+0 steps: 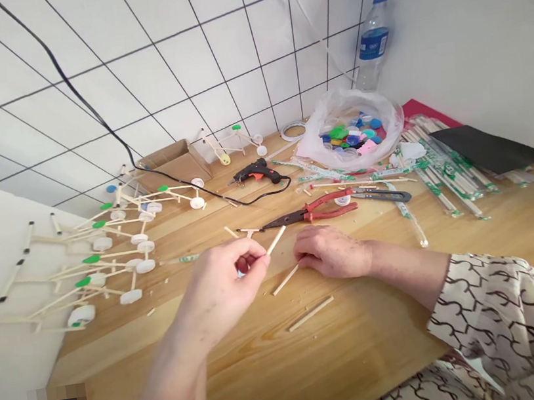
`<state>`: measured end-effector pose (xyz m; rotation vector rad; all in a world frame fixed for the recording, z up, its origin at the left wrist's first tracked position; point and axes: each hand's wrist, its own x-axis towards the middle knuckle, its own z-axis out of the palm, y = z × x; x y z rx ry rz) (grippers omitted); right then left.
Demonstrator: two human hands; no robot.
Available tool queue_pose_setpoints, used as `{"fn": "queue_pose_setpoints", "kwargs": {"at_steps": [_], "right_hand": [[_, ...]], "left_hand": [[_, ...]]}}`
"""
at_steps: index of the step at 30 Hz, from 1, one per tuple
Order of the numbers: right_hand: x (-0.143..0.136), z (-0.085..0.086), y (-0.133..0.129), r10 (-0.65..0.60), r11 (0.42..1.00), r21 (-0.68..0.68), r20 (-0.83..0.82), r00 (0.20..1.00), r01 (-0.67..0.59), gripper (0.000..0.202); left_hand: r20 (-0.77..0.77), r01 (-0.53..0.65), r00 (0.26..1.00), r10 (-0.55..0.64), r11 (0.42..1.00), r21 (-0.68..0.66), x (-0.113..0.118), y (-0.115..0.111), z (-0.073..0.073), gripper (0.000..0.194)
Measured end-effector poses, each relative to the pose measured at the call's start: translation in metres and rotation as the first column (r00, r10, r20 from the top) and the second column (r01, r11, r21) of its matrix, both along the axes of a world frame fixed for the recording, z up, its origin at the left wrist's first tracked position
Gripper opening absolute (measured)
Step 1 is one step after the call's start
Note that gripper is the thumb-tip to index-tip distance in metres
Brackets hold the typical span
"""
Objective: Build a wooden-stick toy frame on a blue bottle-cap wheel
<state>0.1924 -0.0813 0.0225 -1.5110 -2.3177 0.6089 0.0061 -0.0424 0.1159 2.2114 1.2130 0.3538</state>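
Wooden stick (277,240), slim, in left hand (224,289)

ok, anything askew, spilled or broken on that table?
Nothing looks clearly broken or tipped over. Mildly untidy: small offcuts lie scattered like debris on the wooden table, and the black cord of the glue gun trails loosely across it.

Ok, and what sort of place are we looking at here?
Probably a small craft workspace, judging by the glue gun, the red-handled pliers and the plastic bag of colourful caps on the wooden table.
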Motion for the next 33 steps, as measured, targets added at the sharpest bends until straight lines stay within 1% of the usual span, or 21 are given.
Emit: {"fn": "queue_pose_setpoints", "kwargs": {"at_steps": [1, 2, 6, 9, 13, 17, 20, 27, 33], "right_hand": [[0.000, 0.000, 0.000, 0.000, 1.000, 0.001, -0.005, 1.000, 0.000, 0.010], [0.000, -0.001, 0.001, 0.001, 1.000, 0.000, -0.008, 1.000, -0.001, 0.010], [0.001, -0.002, 0.002, 0.010, 1.000, 0.002, -0.006, 1.000, -0.010, 0.008], [0.002, -0.002, 0.002, 0.020, 1.000, 0.015, -0.006, 1.000, -0.020, 0.008], [0.004, -0.001, 0.002, 0.010, 1.000, 0.016, -0.001, 1.000, -0.010, 0.008], [0.007, 0.002, 0.002, -0.016, 1.000, 0.025, 0.025, 1.000, 0.016, 0.011], [0.009, 0.005, 0.003, -0.024, 1.000, 0.015, 0.054, 0.998, 0.023, 0.011], [0.010, 0.014, 0.003, -0.054, 0.997, -0.046, 0.088, 0.995, 0.058, 0.010], [0.012, 0.016, 0.004, -0.065, 0.997, -0.044, 0.082, 0.995, 0.069, 0.010]], "left_hand": [[-0.018, 0.025, 1.000, -0.025, 1.000, -0.007, 0.003, -0.002, -0.004, 0.019], [-0.030, 0.029, 0.999, -0.029, 1.000, 0.004, 0.006, -0.003, -0.009, 0.018], [-0.159, 0.047, 0.986, -0.046, 0.999, 0.006, 0.013, 0.000, -0.032, 0.018], [-0.177, 0.053, 0.983, -0.047, 0.998, 0.029, 0.014, 0.004, -0.047, 0.017], [-0.183, 0.032, 0.983, -0.020, 0.998, 0.060, 0.014, 0.008, -0.060, 0.016], [-0.183, 0.015, 0.983, -0.004, 0.998, 0.056, 0.015, 0.009, -0.066, 0.016], [-0.146, 0.008, 0.989, 0.001, 0.998, 0.057, 0.017, 0.008, -0.066, 0.015], [0.044, -0.054, 0.998, 0.055, 0.998, -0.018, 0.022, -0.008, -0.061, 0.015], [0.202, -0.126, 0.970, 0.135, 0.990, -0.056, 0.018, -0.020, -0.069, 0.015]]}}
